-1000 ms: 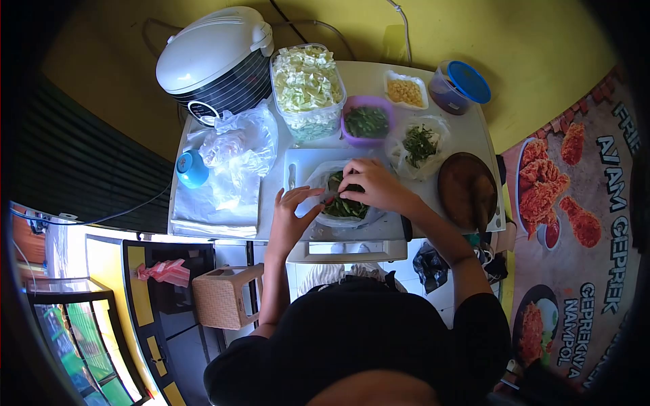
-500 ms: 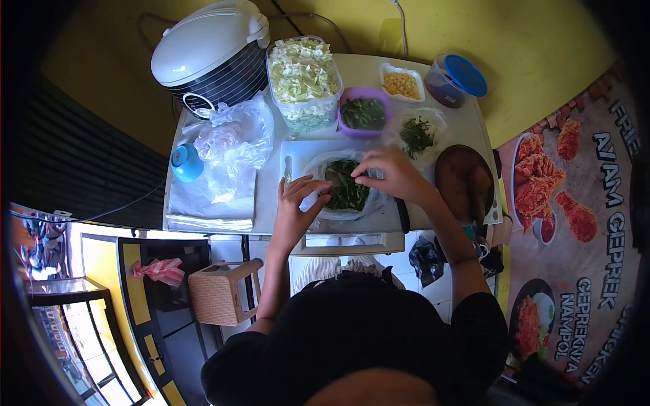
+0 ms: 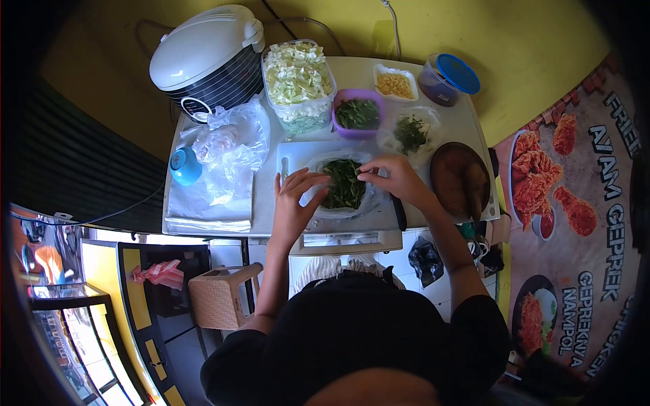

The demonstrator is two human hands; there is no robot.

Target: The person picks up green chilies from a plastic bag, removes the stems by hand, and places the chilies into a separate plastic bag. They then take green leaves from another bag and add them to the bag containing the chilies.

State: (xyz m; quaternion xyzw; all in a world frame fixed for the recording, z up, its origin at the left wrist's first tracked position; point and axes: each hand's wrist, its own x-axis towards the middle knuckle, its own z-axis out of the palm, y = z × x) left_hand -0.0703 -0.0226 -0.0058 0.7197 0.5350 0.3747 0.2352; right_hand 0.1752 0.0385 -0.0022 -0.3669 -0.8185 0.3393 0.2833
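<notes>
A clear plastic bag (image 3: 370,204) lies open on a white cutting board (image 3: 292,150), with dark leafy greens (image 3: 344,191) inside. At the bag's left edge is my left hand (image 3: 296,201), its fingers spread and thumb apart. My right hand (image 3: 394,178) reaches over the bag's right side, thumb and forefinger pinched at the edge of the greens. What sits between those fingertips is small and partly hidden. Behind the bag stands a purple container (image 3: 359,113) of greens. To its right, another plastic bag (image 3: 428,122) holds green sprigs.
A knife handle (image 3: 399,213) lies by the board's right side. Farther right is a stone mortar (image 3: 460,181) with a pestle. Around the table (image 3: 345,68) stand a rice cooker (image 3: 203,54), a tub of chopped cabbage (image 3: 298,84), a blue cup (image 3: 185,167) and a blue-lidded container (image 3: 440,84).
My right hand has shifted slightly right, away from my left hand, still pinched. My left hand stays at the bag's edge. The whole view has moved a little.
</notes>
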